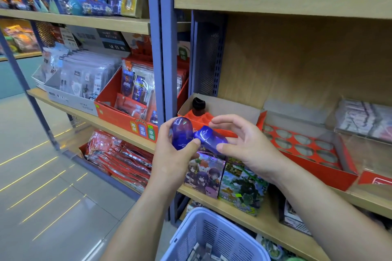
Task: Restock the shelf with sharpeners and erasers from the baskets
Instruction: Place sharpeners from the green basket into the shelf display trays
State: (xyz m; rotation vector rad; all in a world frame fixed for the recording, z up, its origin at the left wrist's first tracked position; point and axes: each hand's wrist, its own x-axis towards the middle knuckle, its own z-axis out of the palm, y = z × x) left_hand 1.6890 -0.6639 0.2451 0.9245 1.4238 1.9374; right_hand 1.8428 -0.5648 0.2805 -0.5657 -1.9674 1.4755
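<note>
My left hand (169, 154) grips an upright, rounded blue sharpener (182, 132), thumb across its lower front. A second blue sharpener (209, 137) lies tilted next to it; my right hand (246, 144) pinches its right end with the thumb, the other fingers spread loosely above it. Both hands hover in front of a red display box (220, 131) on the middle shelf (250, 212). One dark sharpener (198, 107) stands in that box's back left corner. A lilac plastic basket (212, 237) sits low under my arms.
A second red tray (307, 146) with several vacant oval slots lies right of the box. Two cartoon-printed boxes (224, 178) stand at the shelf's front edge under my hands. A blue upright post (165, 48) divides this bay from the packed left shelves. Grey floor lies left.
</note>
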